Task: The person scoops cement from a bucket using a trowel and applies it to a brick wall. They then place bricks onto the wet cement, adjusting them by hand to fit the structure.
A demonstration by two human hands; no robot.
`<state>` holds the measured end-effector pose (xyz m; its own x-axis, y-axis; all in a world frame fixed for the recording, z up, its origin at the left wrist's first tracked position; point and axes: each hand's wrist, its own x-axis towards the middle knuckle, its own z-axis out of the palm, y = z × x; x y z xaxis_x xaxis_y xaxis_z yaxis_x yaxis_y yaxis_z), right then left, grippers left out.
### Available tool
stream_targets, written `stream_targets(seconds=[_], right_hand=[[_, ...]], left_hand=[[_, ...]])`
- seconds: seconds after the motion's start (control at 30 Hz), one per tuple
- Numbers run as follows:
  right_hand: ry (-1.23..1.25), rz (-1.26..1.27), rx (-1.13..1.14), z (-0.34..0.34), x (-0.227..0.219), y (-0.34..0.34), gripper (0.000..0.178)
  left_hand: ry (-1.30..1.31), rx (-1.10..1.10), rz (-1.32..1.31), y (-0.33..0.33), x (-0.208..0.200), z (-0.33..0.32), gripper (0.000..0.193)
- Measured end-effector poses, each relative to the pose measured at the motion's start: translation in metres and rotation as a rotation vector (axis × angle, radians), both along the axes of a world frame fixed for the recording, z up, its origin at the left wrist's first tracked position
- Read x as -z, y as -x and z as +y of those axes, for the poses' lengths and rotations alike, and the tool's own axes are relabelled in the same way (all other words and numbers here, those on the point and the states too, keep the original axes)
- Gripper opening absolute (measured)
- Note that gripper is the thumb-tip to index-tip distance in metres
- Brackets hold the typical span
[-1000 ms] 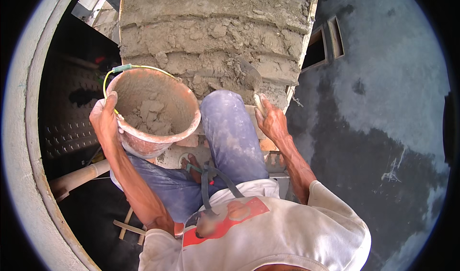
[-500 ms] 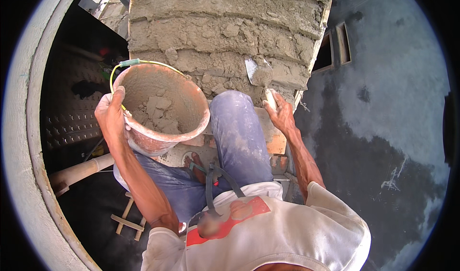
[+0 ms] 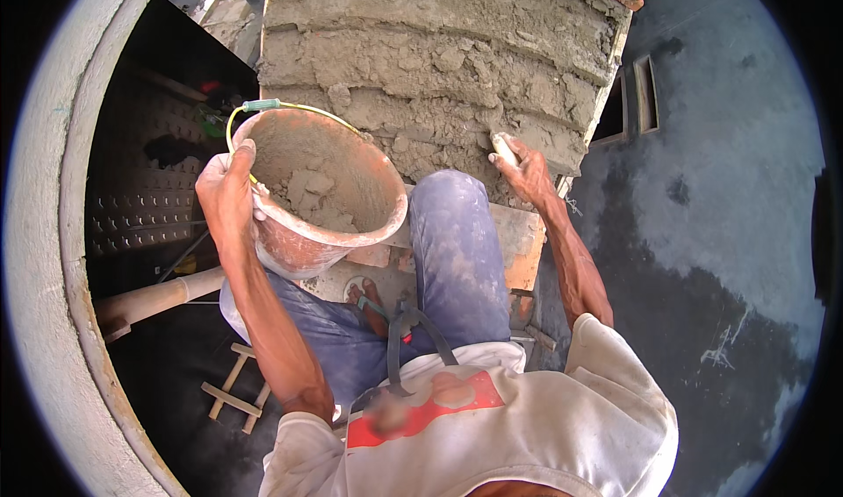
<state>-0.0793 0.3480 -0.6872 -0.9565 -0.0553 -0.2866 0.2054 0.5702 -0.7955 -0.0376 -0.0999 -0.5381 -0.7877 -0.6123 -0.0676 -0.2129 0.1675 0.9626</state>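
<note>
My left hand (image 3: 226,190) is closed on the rim of a mortar-stained reddish bucket (image 3: 303,258), thumb up over the edge. The bucket is tilted, and a heap of wet grey mortar (image 3: 318,200) lies inside. Its yellow wire handle (image 3: 307,109) with a green grip arches over the far side. My right hand (image 3: 530,179) is wrapped round the pale handle of a trowel (image 3: 504,149), low over the near right part of a mortar-covered stepped slope (image 3: 413,67). The trowel's blade cannot be made out against the grey mortar.
Bricks (image 3: 524,264) show below the slope's near edge, by my bent knee (image 3: 457,242). A dark grey wall (image 3: 702,207) with a small window opening stands at right. To the left are a round pole (image 3: 167,299), a wooden ladder-like frame (image 3: 235,392) and a pale curved ledge (image 3: 53,234).
The trowel's blade, which showed with mortar on it, no longer stands out. My right hand has moved slightly up and right, while the whole view has shifted; my left hand still grips the bucket.
</note>
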Motion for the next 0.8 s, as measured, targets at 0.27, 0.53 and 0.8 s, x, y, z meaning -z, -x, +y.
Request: stream_targets(seconds=[0.27, 0.53, 0.8], right_hand=[[-0.062, 0.343, -0.135, -0.022, -0.034, -0.019, 0.060], [-0.045, 0.299, -0.238, -0.019, -0.063, -0.040, 0.055], [-0.309, -0.193, -0.164, 0.022, -0.100, 0.025, 0.058]], left_hand=[[-0.065, 0.009, 0.020, 0.016, 0.002, 0.006, 0.030], [-0.196, -0.073, 0.051, -0.002, 0.010, -0.026, 0.024], [-0.276, -0.092, 0.061, -0.032, 0.013, -0.041, 0.023]])
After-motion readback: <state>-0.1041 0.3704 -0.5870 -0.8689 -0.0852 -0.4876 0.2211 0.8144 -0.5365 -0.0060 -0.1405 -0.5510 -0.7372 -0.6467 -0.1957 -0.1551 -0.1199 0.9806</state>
